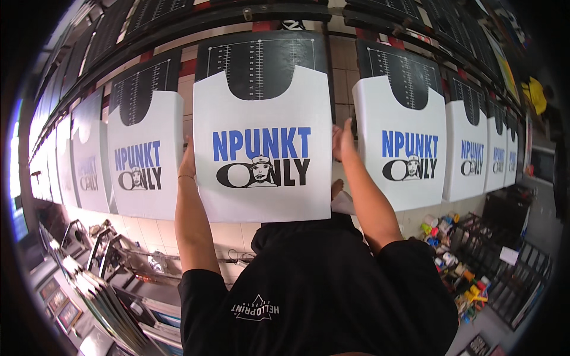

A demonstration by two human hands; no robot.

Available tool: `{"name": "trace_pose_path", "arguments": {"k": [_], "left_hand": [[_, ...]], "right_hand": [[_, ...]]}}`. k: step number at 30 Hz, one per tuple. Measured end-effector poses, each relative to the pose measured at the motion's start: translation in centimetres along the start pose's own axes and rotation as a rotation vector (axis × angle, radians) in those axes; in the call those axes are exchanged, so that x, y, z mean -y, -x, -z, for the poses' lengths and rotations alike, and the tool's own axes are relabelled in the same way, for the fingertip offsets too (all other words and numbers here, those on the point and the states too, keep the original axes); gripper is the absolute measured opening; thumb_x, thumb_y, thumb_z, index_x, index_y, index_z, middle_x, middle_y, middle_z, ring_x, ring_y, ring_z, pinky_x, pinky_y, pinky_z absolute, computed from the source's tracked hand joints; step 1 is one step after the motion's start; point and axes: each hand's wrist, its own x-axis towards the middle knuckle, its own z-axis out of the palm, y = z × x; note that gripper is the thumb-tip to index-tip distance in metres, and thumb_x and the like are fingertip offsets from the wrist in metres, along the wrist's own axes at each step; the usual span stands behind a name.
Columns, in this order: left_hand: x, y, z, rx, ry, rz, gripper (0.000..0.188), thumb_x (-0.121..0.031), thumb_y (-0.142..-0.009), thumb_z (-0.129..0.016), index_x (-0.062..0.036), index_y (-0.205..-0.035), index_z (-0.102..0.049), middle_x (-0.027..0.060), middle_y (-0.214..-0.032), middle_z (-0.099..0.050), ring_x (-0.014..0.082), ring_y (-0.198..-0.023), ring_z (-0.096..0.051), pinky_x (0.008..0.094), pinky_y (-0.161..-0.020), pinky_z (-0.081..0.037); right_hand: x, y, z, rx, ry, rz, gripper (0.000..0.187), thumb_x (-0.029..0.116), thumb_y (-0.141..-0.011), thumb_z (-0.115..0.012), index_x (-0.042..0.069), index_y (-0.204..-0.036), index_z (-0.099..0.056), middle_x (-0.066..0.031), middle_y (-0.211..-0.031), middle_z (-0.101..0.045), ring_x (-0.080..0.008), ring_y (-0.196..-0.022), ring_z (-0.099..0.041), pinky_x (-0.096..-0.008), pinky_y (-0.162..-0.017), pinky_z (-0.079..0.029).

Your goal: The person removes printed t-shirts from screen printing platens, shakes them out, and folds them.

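Observation:
A white shirt panel (261,204) with a scooped neck lies flat over a black printing board (208,59) right in front of me. It bears a print (261,157) of blue and black lettering with a cartoon face in a cap. At the panel's left edge, my left hand (187,159) is closed on the side, its fingers mostly hidden behind the edge. My right hand (342,142) grips the opposite edge at about the same height, thumb pointing up, the other fingers partly hidden. Both forearms run up along the panel's sides.
Similar printed white panels on boards stand in a row to the left (145,199) and right (409,199). Dark metal rails (249,13) run behind. Stacked frames (101,302) fill the lower left; colourful pots (442,228) and a black rack (504,261) stand lower right.

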Motion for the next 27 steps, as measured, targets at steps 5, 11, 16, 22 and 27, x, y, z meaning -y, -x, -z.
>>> {"name": "trace_pose_path", "arguments": {"k": [5,11,16,22,27], "left_hand": [[-0.9,-2.0,2.3,-0.057,0.174,-0.029,0.064,-0.052,-0.095,-0.037,0.0023,-0.127,-0.048,0.0124,-0.118,-0.056,0.0194,-0.106,-0.055,0.0286,-0.089,-0.045],[-7.8,2.5,2.5,-0.016,-0.157,-0.334,0.038,-0.033,-0.096,-0.046,0.0017,-0.104,-0.057,0.0071,-0.09,-0.061,0.0125,-0.081,-0.057,0.0253,-0.072,-0.047],[-10.2,2.1,3.9,0.251,0.358,-0.174,0.048,-0.038,-0.098,-0.039,0.0006,-0.126,-0.044,0.0097,-0.114,-0.055,0.0104,-0.089,-0.053,0.0264,-0.082,-0.045],[-9.3,1.7,6.9,0.35,0.434,-0.278,0.056,-0.044,-0.099,-0.033,0.0,-0.132,-0.04,0.0063,-0.105,-0.053,0.0092,-0.073,-0.042,0.0222,-0.069,-0.038],[-9.3,3.0,7.0,0.283,0.48,-0.269,0.063,-0.049,-0.098,-0.027,0.0035,-0.131,-0.039,0.0181,-0.121,-0.05,0.0235,-0.108,-0.049,0.0338,-0.098,-0.038]], "right_hand": [[2.0,5.2,-4.7,-0.285,0.156,0.303,0.073,0.063,-0.092,-0.023,0.001,-0.116,-0.053,-0.0075,-0.101,-0.063,-0.0154,-0.082,-0.058,-0.0276,-0.071,-0.046],[4.0,9.7,-5.3,-0.205,0.296,0.408,0.079,0.065,-0.092,-0.015,0.0,-0.122,-0.049,-0.0122,-0.11,-0.06,-0.0174,-0.092,-0.056,-0.0288,-0.078,-0.044],[5.1,8.7,-6.2,-0.129,0.199,0.484,0.08,0.066,-0.091,-0.017,-0.001,-0.125,-0.046,-0.0193,-0.121,-0.054,-0.0241,-0.106,-0.054,-0.0354,-0.093,-0.04],[4.2,9.1,-4.8,-0.146,0.107,0.485,0.076,0.063,-0.092,-0.022,-0.001,-0.127,-0.044,-0.0233,-0.126,-0.049,-0.0322,-0.114,-0.049,-0.0412,-0.099,-0.036],[2.9,10.8,-4.3,-0.178,0.181,0.501,0.076,0.063,-0.092,-0.022,0.0,-0.129,-0.043,-0.0221,-0.127,-0.049,-0.0306,-0.116,-0.049,-0.0397,-0.098,-0.037]]}}
